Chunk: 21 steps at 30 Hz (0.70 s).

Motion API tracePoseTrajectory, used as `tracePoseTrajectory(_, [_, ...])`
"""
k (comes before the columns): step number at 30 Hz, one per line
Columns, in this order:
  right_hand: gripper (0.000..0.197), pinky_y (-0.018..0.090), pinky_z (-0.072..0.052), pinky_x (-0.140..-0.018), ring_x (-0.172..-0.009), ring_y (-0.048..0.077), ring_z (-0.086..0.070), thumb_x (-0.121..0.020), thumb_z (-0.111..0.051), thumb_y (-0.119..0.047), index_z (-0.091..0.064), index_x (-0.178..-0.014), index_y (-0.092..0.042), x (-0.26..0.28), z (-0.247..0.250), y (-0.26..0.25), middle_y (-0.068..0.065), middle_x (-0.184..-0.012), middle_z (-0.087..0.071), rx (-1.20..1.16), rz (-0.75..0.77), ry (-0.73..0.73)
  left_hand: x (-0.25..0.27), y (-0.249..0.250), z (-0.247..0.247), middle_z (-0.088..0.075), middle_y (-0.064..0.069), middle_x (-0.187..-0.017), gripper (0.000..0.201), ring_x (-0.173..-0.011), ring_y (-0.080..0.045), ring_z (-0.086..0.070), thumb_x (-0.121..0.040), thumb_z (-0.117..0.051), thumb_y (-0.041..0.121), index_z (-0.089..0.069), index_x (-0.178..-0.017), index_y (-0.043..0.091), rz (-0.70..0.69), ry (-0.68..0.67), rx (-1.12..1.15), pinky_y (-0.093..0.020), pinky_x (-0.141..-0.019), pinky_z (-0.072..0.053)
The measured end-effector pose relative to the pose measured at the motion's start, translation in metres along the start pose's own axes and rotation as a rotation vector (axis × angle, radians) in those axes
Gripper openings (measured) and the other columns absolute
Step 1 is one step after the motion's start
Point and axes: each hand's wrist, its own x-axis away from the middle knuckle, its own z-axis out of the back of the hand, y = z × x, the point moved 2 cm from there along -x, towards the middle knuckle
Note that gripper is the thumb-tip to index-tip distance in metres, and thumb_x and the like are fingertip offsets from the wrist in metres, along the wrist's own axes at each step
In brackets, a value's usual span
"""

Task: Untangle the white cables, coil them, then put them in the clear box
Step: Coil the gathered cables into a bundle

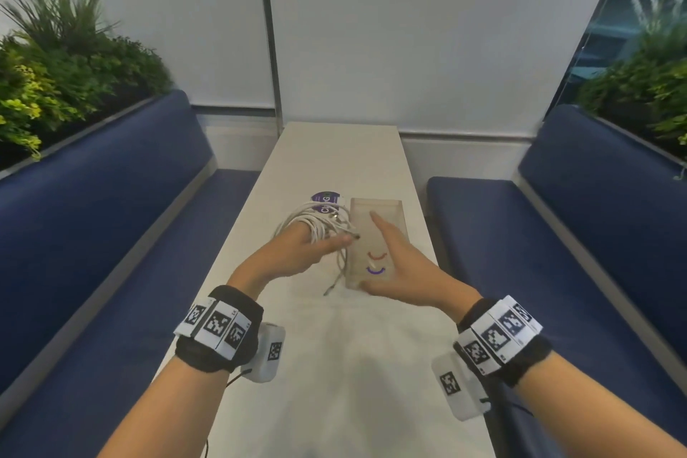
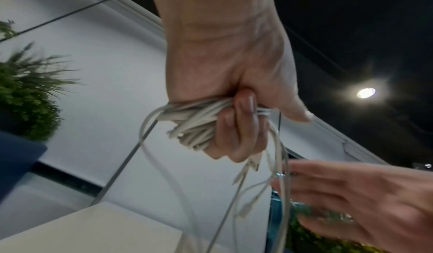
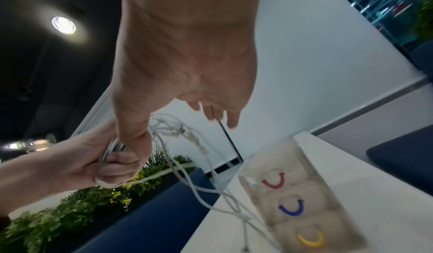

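Note:
My left hand (image 1: 297, 253) grips a coiled bundle of white cables (image 1: 316, 223) above the table, left of the clear box (image 1: 386, 208). In the left wrist view its fingers (image 2: 236, 127) curl round the coil (image 2: 192, 125), and loose ends with plugs hang down from it. The box (image 3: 302, 201) lies on the table with red, blue and yellow clips inside. My right hand (image 1: 397, 257) hovers over the box with straight fingers and holds nothing. Its thumb (image 3: 133, 136) is close to the left hand (image 3: 93, 166) and the cables (image 3: 178, 131).
A round purple sticker (image 1: 325, 197) lies behind the cables. The narrow white table (image 1: 334, 364) runs between two blue benches (image 1: 111, 234) (image 1: 557, 234), with planters behind them. A white wall closes off the table's far end.

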Motion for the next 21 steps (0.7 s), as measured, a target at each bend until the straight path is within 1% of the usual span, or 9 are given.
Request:
tracePoseTrajectory(2, [0.118,0.018,-0.012,-0.118,-0.149,0.002,-0.002,-0.076,-0.08,-0.028,0.007,-0.156,-0.031,-0.012,0.001,-0.015,-0.015,-0.16,-0.005,0.009,0.098,0.053,0.001,0.01,-0.009,-0.068,0.031,-0.084,0.019,-0.076,0.017,-0.058,-0.092,-0.073,0.028,-0.066,-0.109,0.028,-0.096,-0.105,-0.064,-0.005,-0.071,-0.041])
tracePoseTrajectory(4, [0.111,0.035,-0.001,-0.124,-0.148,0.006,-0.015,-0.075,-0.081,-0.026,-0.005,-0.156,-0.028,-0.023,0.003,-0.021,-0.004,-0.158,-0.027,0.009,0.14,0.002,0.003,0.016,-0.014,-0.064,0.023,-0.083,0.026,-0.074,0.016,-0.057,-0.086,-0.08,0.027,-0.065,-0.107,0.026,-0.114,-0.163,-0.174,-0.004,-0.069,-0.04])
tracePoseTrajectory(5, [0.095,0.044,-0.013,-0.124,-0.141,0.013,-0.037,-0.078,-0.079,-0.02,-0.02,-0.152,-0.025,-0.025,0.004,-0.022,-0.001,-0.147,-0.047,-0.05,0.129,-0.031,0.003,0.018,-0.015,-0.061,0.023,-0.078,0.022,-0.071,0.014,-0.056,-0.085,-0.08,0.022,-0.063,-0.098,0.029,-0.114,-0.181,-0.238,-0.005,-0.066,-0.04])
tracePoseTrajectory(7, [0.052,0.058,-0.05,-0.095,-0.091,0.022,-0.069,-0.086,-0.071,-0.012,-0.049,-0.133,-0.017,-0.026,0.006,-0.022,0.006,-0.104,-0.069,-0.24,0.085,-0.113,0.0,0.012,-0.016,-0.056,0.017,-0.068,0.029,-0.064,0.003,-0.053,-0.085,-0.072,0.011,-0.052,-0.078,0.03,-0.078,-0.182,-0.419,-0.009,-0.06,-0.038])
tracePoseTrajectory(8, [0.036,0.056,-0.055,-0.072,-0.066,0.021,-0.066,-0.091,-0.067,-0.014,-0.054,-0.125,-0.014,-0.024,0.006,-0.02,0.011,-0.085,-0.066,-0.31,0.042,-0.158,-0.003,0.008,-0.015,-0.057,0.012,-0.07,0.023,-0.064,-0.004,-0.052,-0.086,-0.067,0.009,-0.051,-0.076,0.024,-0.043,-0.147,-0.523,-0.012,-0.061,-0.038])
tracePoseTrajectory(10, [0.031,0.037,-0.047,-0.045,-0.045,0.013,-0.047,-0.095,-0.064,-0.026,-0.051,-0.119,-0.012,-0.018,0.005,-0.017,0.011,-0.069,-0.049,-0.355,-0.079,-0.206,-0.006,-0.001,-0.011,-0.067,-0.002,-0.093,0.006,-0.084,-0.019,-0.06,-0.091,-0.06,0.016,-0.063,-0.094,0.01,0.011,-0.104,-0.71,-0.03,-0.078,-0.05])
tracePoseTrajectory(13, [0.036,0.022,-0.036,-0.043,-0.047,0.006,-0.041,-0.094,-0.061,-0.043,-0.05,-0.11,-0.012,-0.015,0.004,-0.016,0.003,-0.074,-0.05,-0.196,-0.172,-0.152,-0.013,-0.017,-0.015,-0.067,-0.004,-0.127,0.038,-0.115,-0.025,-0.062,-0.098,-0.059,0.037,-0.062,-0.129,0.016,0.055,-0.03,-0.843,-0.034,-0.097,-0.049])
tracePoseTrajectory(17, [0.023,0.021,-0.039,-0.043,-0.048,0.006,-0.044,-0.1,-0.05,-0.042,-0.052,-0.09,-0.021,-0.016,-0.002,-0.018,-0.001,-0.074,-0.052,-0.062,-0.131,-0.077,-0.018,-0.022,-0.026,-0.07,0.0,-0.102,0.062,-0.086,-0.016,-0.06,-0.085,-0.063,0.068,-0.064,-0.122,0.018,0.113,0.088,-0.693,-0.028,-0.075,-0.044])
tracePoseTrajectory(21, [0.019,0.021,-0.035,-0.039,-0.047,0.013,-0.04,-0.098,-0.055,-0.039,-0.052,-0.097,-0.02,-0.006,-0.004,-0.01,0.002,-0.069,-0.05,-0.216,-0.232,-0.046,-0.019,-0.018,-0.024,-0.066,0.003,-0.086,0.065,-0.073,-0.012,-0.057,-0.079,-0.066,0.071,-0.061,-0.121,0.022,0.129,0.111,-0.613,-0.027,-0.069,-0.046])
